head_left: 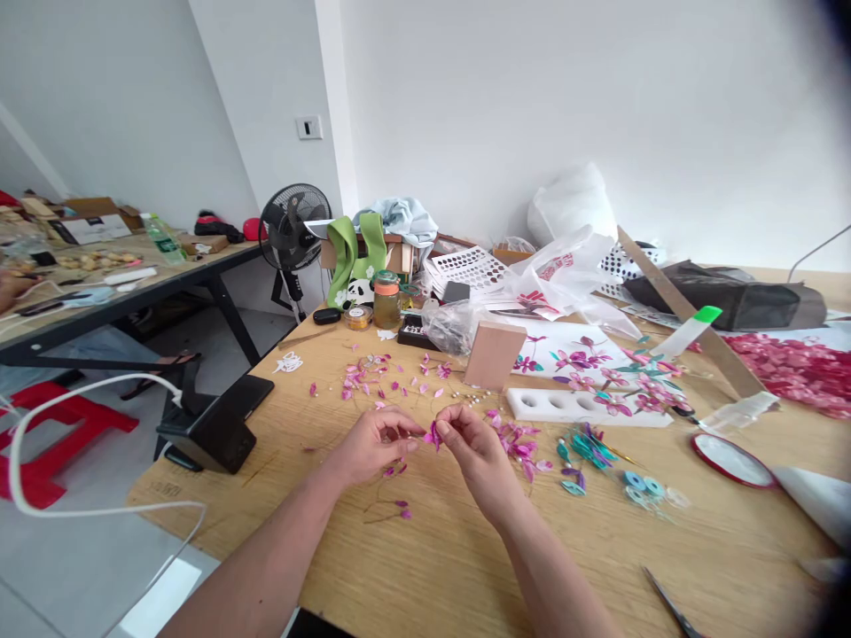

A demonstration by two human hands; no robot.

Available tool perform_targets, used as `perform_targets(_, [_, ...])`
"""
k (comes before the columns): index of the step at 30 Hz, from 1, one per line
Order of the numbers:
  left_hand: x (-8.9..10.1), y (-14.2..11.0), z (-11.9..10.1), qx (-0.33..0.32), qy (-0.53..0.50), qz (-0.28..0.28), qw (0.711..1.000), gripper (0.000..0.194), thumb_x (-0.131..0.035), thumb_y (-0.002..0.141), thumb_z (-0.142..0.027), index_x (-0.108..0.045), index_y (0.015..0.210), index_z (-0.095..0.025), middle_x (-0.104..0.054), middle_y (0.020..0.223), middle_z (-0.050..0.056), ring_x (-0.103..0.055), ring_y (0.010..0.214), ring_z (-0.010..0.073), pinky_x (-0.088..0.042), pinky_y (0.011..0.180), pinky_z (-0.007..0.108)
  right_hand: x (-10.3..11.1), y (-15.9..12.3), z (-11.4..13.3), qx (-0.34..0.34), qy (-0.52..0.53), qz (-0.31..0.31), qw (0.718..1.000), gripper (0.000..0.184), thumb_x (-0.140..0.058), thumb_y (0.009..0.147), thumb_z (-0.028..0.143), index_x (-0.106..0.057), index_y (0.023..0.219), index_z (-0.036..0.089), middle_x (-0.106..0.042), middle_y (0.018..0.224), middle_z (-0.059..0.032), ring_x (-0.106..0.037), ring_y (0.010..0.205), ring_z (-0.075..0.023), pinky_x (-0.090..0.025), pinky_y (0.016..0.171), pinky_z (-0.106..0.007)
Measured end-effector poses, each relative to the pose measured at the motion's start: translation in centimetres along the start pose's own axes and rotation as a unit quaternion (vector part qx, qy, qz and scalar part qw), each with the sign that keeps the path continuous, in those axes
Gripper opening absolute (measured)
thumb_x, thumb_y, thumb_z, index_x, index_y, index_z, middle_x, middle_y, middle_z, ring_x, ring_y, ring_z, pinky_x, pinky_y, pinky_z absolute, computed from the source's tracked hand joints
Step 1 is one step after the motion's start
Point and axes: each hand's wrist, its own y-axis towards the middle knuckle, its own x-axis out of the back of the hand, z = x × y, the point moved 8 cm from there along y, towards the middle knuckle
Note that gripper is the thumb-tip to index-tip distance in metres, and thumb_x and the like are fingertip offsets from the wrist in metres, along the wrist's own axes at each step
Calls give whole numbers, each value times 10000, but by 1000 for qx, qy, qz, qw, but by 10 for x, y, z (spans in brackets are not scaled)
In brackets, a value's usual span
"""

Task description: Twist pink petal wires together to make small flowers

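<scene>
Right hand [465,436] pinching a purple petal [433,435], left hand [381,443] close beside, wooden table [465,567]

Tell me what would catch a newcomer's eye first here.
Probably the two hands, left and right, meeting mid-table over a small purple flower at the right fingertips. Next, the heap of pink-red pieces glowing at the table's far right. Off to the left, a bright red stool stands on the floor below the white cable.
</scene>
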Motion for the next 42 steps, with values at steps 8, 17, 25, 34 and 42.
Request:
perform_targets(8, [8,-4,-23,-94,80,-61,991,119,-691,735,-246,-709,835,-184,-564,887,55,-537,864,169,-420,756,280,-7,-2,0,-1,-19,26,999,249,-591,806,442,-538,769,202,-490,696,6,-431,670,-146,-343,627,-267])
perform_targets(17, [-3,-5,-26,-112,113,-53,986,65,-675,724,-147,-708,678,-180,-642,681,33,-547,728,159,-401,724,282,-14,-2,-2,15,-60,50,997,224,-541,847,408,-523,782,194,-516,712,-7,-450,671,-145,-357,625,-268])
perform_targets(25, [0,-4,-27,-127,108,-73,983,100,-664,718,-114,-702,647,-172,-630,614,17,-533,666,143,-391,718,284,-11,-2,-7,-12,-55,32,998,255,-549,826,436,-513,784,188,-527,714,-11,-495,689,-155,-382,644,-280])
perform_targets(34, [-3,-1,-13,-61,56,-37,996,49,-688,703,-173,-709,667,-149,-629,660,32,-554,671,141,-414,668,260,-14,-3,5,50,-96,44,993,179,-524,861,353,-527,791,189,-518,746,-16,-481,699,-147,-379,641,-273])
perform_targets(42, [-4,0,-8,-39,-19,-16,999,94,-723,676,-238,-703,656,-148,-637,685,38,-566,690,144,-428,667,256,-8,0,4,37,-61,38,997,191,-538,854,383,-589,860,199,-552,795,-19,-500,749,-152,-392,693,-279])
